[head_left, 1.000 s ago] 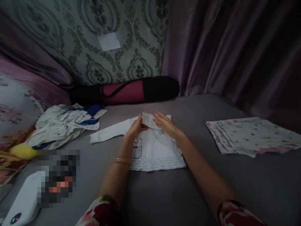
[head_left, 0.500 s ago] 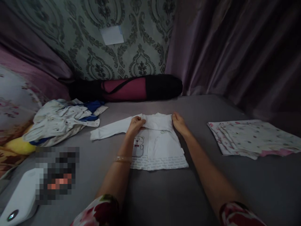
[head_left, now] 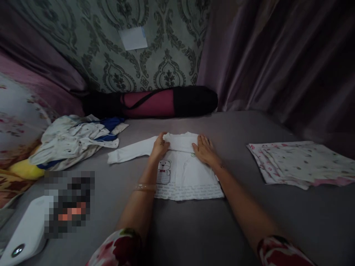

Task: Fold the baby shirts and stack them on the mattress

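A small white baby shirt (head_left: 194,173) lies spread on the grey bed sheet, with a bear print at its left front and rows of lettering along the hem. Its left-hand sleeve (head_left: 130,149) stretches out to the side, while the other sleeve (head_left: 180,142) is folded across the chest. My left hand (head_left: 160,147) rests at the shirt's left shoulder, thumb apart from the fingers, on the cloth. Flat on the right shoulder lies my right hand (head_left: 204,150), fingers extended over the folded sleeve.
Folded printed clothes (head_left: 299,162) lie at the right. A loose heap of clothes (head_left: 72,136) is at the left, above a white device (head_left: 29,225) and a blurred-out patch. A black and maroon long bag (head_left: 149,103) lies along the patterned wall.
My right hand has moved left from the shirt's edge onto its shoulder and flattened. My left hand has loosened its pinch on the folded sleeve's end and lies at the left shoulder.
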